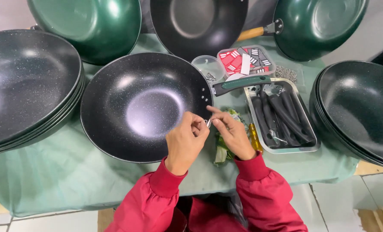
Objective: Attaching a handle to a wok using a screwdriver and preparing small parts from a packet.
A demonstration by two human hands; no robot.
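A black speckled wok lies on the green-covered table in front of me. My left hand and my right hand meet at the wok's right rim, both pinching a small silver metal part between fingertips. Just beyond them a dark green handle lies pointing at the wok's rim holes. Both arms wear red sleeves.
A metal tray of black handles sits right of my hands. A yellow-handled screwdriver, a plastic cup of screws and a red patterned box are close by. Stacks of woks stand left and right; more woks lean at the back.
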